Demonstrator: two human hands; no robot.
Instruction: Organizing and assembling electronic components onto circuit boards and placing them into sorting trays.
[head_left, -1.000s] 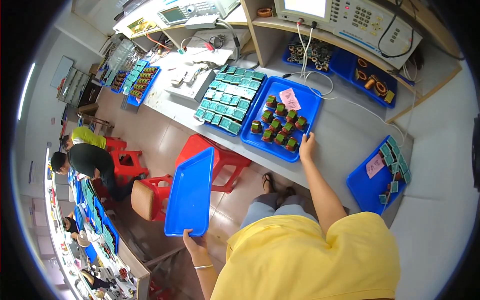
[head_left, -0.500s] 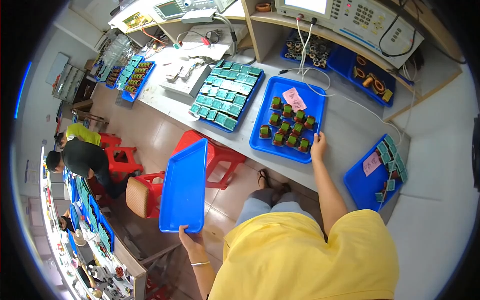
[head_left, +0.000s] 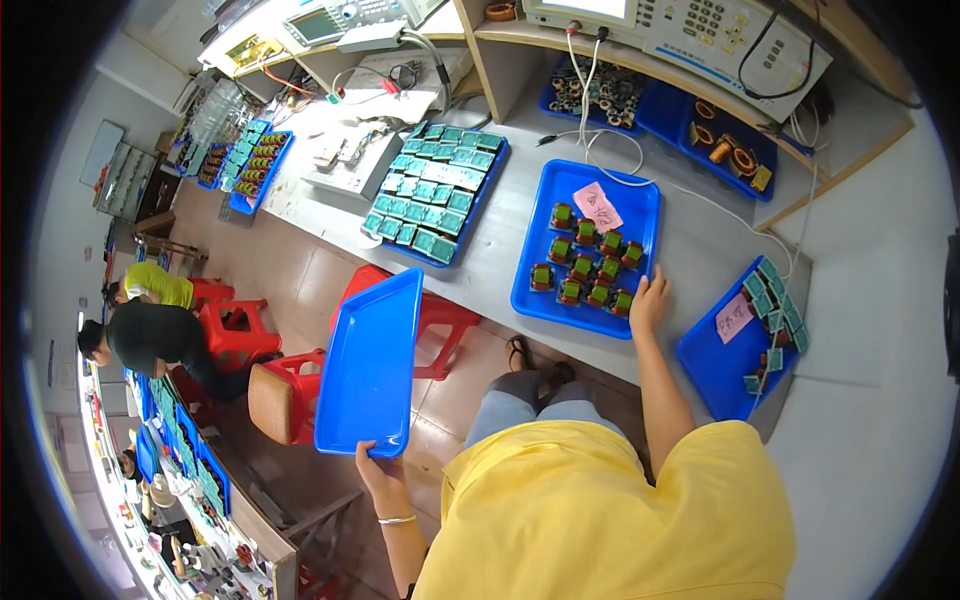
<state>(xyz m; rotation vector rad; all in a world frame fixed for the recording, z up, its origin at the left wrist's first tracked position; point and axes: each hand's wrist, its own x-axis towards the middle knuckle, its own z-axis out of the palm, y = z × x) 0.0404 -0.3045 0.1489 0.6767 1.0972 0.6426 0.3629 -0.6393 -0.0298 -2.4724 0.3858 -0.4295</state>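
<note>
I see a pink paper label point(head_left: 598, 207) in the centre tray and another pink label point(head_left: 733, 318) at right. A pale instrument screen point(head_left: 598, 7) sits at the top edge.

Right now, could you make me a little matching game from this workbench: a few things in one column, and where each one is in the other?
Things:
1. empty blue tray
2. pink paper slip
3. left hand
4. right hand

Places:
A. resting on the near right corner of the tray of small coils
B. held out over the red stool
C. lying in the tray of small coils
D. gripping the empty tray's near edge

Pairs: 1-B, 2-C, 3-D, 4-A
</note>
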